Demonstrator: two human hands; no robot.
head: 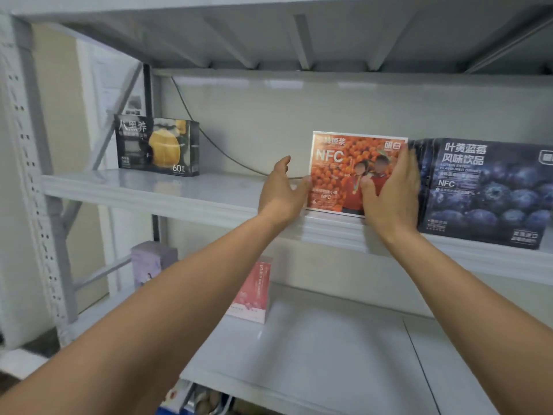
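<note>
An orange box printed with NFC and small orange fruit stands upright on the upper white shelf. My left hand is at the box's left edge, fingers straight and spread, thumb touching the edge. My right hand lies flat against the box's right front, fingers straight along its right edge, thumb on the front face. A dark blue blueberry drink box stands directly right of the orange box, partly behind my right hand.
A black box with a yellow fruit picture stands at the upper shelf's left. On the lower shelf stand a pink box and a pale purple box. A grey cable runs down the back wall. A perforated metal upright frames the left.
</note>
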